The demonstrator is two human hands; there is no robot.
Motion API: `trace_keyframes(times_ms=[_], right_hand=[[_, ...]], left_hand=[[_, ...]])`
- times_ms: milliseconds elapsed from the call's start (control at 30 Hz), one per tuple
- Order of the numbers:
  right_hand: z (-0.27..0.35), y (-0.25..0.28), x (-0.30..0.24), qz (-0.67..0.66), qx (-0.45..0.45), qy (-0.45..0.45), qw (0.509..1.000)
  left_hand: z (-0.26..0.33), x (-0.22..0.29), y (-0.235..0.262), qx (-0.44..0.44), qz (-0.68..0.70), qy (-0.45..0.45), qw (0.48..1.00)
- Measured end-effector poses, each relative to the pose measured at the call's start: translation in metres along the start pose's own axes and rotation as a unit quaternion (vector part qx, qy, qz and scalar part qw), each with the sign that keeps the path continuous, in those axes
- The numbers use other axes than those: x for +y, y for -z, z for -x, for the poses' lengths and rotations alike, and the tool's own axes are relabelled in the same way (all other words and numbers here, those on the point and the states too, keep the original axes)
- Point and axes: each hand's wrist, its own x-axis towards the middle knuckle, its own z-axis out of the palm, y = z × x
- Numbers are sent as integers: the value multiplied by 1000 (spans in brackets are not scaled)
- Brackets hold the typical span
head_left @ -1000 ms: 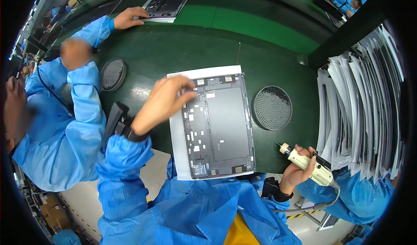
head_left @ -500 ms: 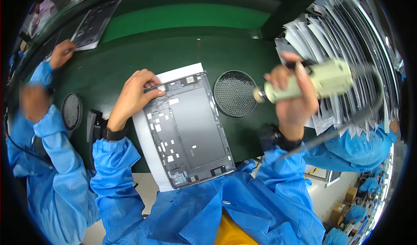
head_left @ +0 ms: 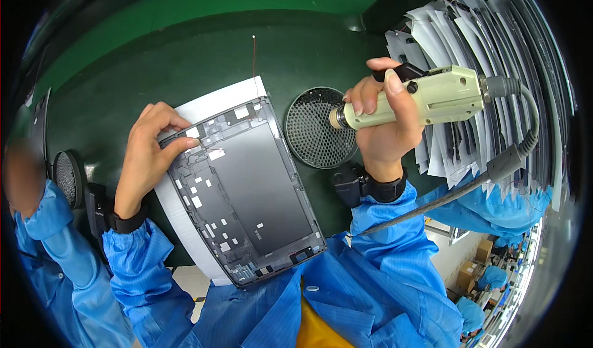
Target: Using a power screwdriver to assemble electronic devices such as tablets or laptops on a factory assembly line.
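The left hand presses fingertips on the far left corner of the open tablet chassis, which lies on a white sheet near the person. The right hand is wrapped tight around an electric screwdriver, held above the round mesh tray to the right. Its stiff cable could tug the bit off line, so it might slip and scratch the board, I judge.

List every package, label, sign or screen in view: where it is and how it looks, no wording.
Small white stickers: scattered over the open tablet chassis under the left hand, rectangular.
Cardboard boxes: lower right, beyond the bench, brown.
No screens or signs show; the right hand holds a cream electric screwdriver.
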Motion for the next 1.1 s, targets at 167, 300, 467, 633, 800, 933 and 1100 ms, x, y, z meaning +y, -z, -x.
trace_keyframes(times_ms=[167,300,467,633,800,933,1100], right_hand=[[-1,2,4,0,-14,-12,1000],[-1,3,6,17,-11,-16,1000],[-2,2,10,10,2,-3,1000],[-2,3,11,4,-8,-18,1000],[0,-2,11,25,1,-3,1000],[1,0,11,24,0,-7,1000],[3,0,10,37,-1,-5,999]], left_hand=[[0,2,0,-2,-18,1,1000],[0,1,-1,-1,-18,5,1000],[1,-1,0,0,-7,0,1000],[3,-2,5,-20,8,4,1000],[4,-5,4,-21,11,-8,1000],[6,-5,5,-27,8,4,1000],[6,-5,4,-25,16,2,1000]])
